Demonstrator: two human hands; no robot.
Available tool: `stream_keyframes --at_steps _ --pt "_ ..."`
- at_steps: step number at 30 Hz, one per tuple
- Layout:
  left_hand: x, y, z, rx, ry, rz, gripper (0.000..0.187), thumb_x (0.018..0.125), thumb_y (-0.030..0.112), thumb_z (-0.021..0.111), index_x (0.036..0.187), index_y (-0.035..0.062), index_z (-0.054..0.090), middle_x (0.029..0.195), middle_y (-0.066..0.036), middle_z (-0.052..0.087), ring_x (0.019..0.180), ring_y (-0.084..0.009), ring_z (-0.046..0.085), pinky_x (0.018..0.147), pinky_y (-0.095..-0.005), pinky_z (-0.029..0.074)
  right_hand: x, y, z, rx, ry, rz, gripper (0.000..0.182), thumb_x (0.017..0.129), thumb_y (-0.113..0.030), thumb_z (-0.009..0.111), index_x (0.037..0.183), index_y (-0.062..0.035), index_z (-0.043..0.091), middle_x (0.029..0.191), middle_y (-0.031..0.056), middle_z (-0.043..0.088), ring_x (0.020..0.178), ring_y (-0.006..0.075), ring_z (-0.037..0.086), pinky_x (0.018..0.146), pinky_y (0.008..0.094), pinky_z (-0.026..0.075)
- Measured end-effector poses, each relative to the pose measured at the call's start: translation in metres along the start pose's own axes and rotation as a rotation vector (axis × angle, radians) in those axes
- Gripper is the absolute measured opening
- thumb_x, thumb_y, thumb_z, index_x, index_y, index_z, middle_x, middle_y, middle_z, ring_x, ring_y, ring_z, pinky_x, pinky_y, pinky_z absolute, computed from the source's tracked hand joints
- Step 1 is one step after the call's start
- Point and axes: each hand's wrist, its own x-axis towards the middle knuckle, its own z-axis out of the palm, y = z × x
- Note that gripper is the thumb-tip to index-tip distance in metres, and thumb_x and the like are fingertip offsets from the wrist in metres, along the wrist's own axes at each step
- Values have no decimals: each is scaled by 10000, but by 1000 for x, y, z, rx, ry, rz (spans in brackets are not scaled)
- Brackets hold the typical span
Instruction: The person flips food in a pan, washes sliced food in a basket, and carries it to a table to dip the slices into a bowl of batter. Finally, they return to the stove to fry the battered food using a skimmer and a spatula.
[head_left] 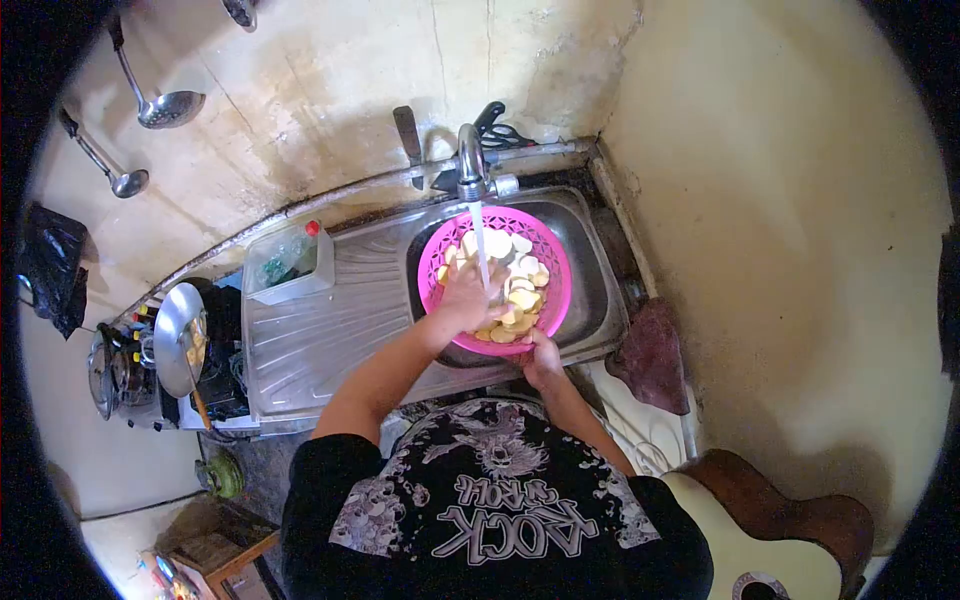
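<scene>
Slices, pale and rounded, fill the pink basket in the steel sink, and water is running! The tap stands at twelve o'clock, its stream dropping right beside the left hand. That hand comes in from eight, palm down, fingers spread over the slices; whether they pinch any, I cannot tell. Over at five, the right hand has the rim clamped. Good technique, I'd say: a firm rim grip steadies the basket, while loose, gentle turns from underneath would let water reach the buried slices. Holding the stream near the middle should limit splashing.

Outward we go! Drainboard at nine, with a plastic tub beyond and a red cap showing there. A knife hangs at eleven, a dark red cloth at four, a guitar farther that way.

Now the lettering: at six, the black shirt shows "ROCK", big and upside down, with what looks like "N ROLL". Past nine, small bottles carry nothing legible.
</scene>
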Motion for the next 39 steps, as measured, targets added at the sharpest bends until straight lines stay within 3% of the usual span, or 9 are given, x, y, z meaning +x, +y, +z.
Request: stream_keyframes --at_steps 2,5,12,19,26,29,33,35,39 --pt "3 13 10 11 1 -44 786 787 547 456 1340 32 241 1393 -201 206 1287 -358 207 1037 -456 202 7 2 -5 4 14 1 367 690 -108 435 1040 -9 484 918 88 584 836 208 574 786 336 467" --pt "8 -11 62 8 105 390 799 711 473 596 1330 76 282 1374 -198 239 1269 -403 205 1028 -472 196 7 -6 -8 -8 52 -5 352 690 -111 437 1025 -15 489 863 84 578 802 206 570 768 331 464" --pt "7 1 5 19 181 -286 859 600 528 669 1271 79 376 1290 -281 269 1234 -404 211 971 -475 283 10 -15 -6 -15 106 -6 172 672 -121 473 820 -43 515 778 56 538 745 186 526 700 300 424" --pt "21 -9 22 -294 45 -502 585 728 495 574 1127 84 455 1077 -226 475 924 -350 540 699 -433 484 20 -21 1 4 125 -113 225 685 -115 471 888 -25 510 840 60 545 792 185 526 722 304 427" --pt "46 -22 0 -203 2 -502 403 884 408 358 1015 94 573 837 -165 602 755 -355 603 683 -445 484 14 -27 9 -4 70 -73 403 700 -108 438 1079 29 454 998 106 547 916 222 538 833 336 430" --pt "41 -14 1 -32 302 -250 346 867 334 428 1039 51 530 863 -178 585 825 -354 585 724 -428 471 11 -30 14 -15 62 -53 405 702 -111 435 1082 31 450 1000 118 543 917 234 538 826 340 440" --pt "45 -12 15 -140 413 10 316 832 222 506 1069 20 449 910 -205 560 864 -368 561 720 -422 460 7 -32 32 26 123 -106 179 726 -158 411 835 -42 493 689 42 535 571 169 525 523 281 441" --pt "41 -6 -2 -240 280 70 334 823 193 524 1083 15 412 925 -213 553 853 -374 559 709 -427 457 23 -21 1 -18 51 -36 324 709 -137 431 999 6 456 880 96 539 746 221 549 681 326 471" --pt "49 -18 19 -412 294 -157 312 855 283 480 1013 16 507 883 -167 560 774 -320 575 645 -395 463 17 -21 3 -16 48 -67 374 707 -148 443 1043 16 453 941 116 549 807 235 567 704 332 493"
